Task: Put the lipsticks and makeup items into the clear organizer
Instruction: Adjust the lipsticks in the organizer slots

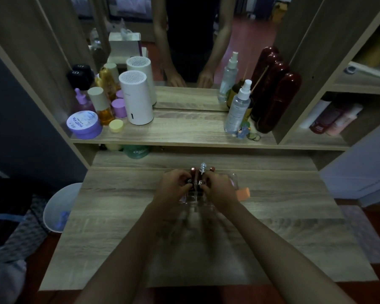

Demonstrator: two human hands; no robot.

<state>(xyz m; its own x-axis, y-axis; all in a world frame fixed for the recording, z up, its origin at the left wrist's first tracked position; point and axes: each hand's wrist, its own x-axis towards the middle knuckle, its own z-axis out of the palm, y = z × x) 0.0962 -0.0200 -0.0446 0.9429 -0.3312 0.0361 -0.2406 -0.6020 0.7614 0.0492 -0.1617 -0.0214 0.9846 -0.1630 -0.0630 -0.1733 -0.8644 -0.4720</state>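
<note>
Both my hands met over the clear organizer (pixel 193 199), which sat on the table (pixel 123 207) just above the middle of the frame. My left hand (pixel 173 185) had its fingers (pixel 185 188) pinched shut on a dark red lipstick (pixel 189 183) at the organizer's left side. My right hand (pixel 219 187) curled its fingers (pixel 205 188) around a small shiny-capped item (pixel 200 183); what it was I could not tell. Behind my fingers, more lipsticks (pixel 192 170) and a clear-capped bottle (pixel 203 167) stood upright in the back compartments. An orange sponge block (pixel 244 193) lay on the table just right of my right hand.
</note>
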